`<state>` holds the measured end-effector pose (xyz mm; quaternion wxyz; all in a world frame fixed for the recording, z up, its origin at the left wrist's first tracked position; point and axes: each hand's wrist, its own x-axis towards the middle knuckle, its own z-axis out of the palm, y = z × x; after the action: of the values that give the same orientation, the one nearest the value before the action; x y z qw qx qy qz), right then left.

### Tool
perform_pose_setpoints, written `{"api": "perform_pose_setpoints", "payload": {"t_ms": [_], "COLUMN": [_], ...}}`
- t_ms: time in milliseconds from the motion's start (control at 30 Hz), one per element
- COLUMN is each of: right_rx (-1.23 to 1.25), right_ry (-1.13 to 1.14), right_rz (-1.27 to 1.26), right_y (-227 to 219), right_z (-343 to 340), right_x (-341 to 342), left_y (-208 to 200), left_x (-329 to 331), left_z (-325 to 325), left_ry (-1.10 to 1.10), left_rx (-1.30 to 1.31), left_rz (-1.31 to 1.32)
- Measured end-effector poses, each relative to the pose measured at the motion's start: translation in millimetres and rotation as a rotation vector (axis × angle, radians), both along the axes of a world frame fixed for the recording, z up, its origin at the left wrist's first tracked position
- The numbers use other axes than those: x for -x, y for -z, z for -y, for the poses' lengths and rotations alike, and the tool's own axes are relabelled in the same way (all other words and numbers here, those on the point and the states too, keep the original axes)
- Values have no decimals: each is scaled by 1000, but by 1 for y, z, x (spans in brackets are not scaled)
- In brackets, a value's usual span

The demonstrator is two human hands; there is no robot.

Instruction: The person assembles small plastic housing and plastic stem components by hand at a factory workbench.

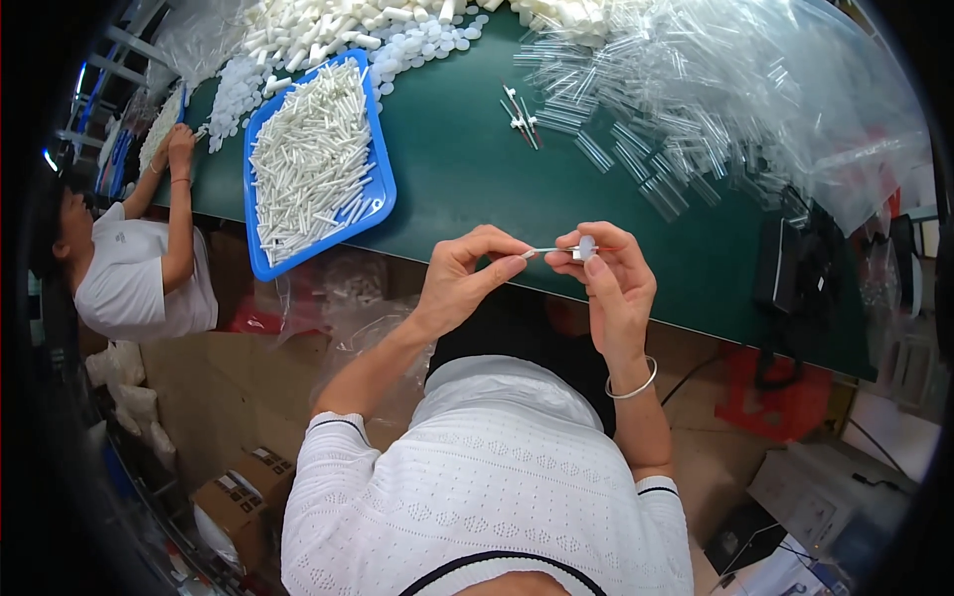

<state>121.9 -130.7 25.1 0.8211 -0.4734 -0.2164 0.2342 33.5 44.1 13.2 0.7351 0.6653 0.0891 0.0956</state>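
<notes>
Both my hands are raised just in front of the green table's (447,149) near edge, with their fingertips close together. My left hand (465,276) pinches a short thin white stick (529,254) between thumb and forefinger. In my right hand (618,288), thumb and fingers close on a small white piece with a translucent round cap (586,242). A thin rod (547,250) spans the gap between the two hands; how it joins the pieces is too small to tell. Left of my hands, a blue tray (386,179) holds many short white sticks (308,149).
Clear tubes (636,149) and clear plastic bags (795,129) heap up at the back right. Several small rod assemblies (521,119) lie mid-table. White cylinders (328,30) and translucent round caps (427,42) are piled behind. A black device (780,263) stands right; a co-worker (144,253) works left.
</notes>
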Motion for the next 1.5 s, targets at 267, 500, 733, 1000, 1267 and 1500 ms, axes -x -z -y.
{"api": "perform_pose_setpoints", "payload": {"t_ms": [267, 500, 733, 1000, 1267, 1500], "right_rx": [297, 446, 183, 191, -37, -79], "right_ry": [119, -76, 27, 68, 117, -1], "right_rz": [240, 171, -139, -121, -259, -255], "right_y": [-4, 3, 14, 9, 10, 15], "right_z": [-10, -12, -5, 12, 25, 18], "right_x": [3, -19, -28, -15, -29, -8], "left_y": [-12, -45, -34, -2, -41, -15], "left_x": [-10, -32, -196, -264, -93, -37], "left_z": [-6, -29, -169, -242, -53, 17], "left_ry": [-34, 267, -359, -579, 75, 103], "left_rx": [-319, -384, -1042, -1671, -941, -432], "left_rz": [120, 32, 11, -281, 84, 20]}}
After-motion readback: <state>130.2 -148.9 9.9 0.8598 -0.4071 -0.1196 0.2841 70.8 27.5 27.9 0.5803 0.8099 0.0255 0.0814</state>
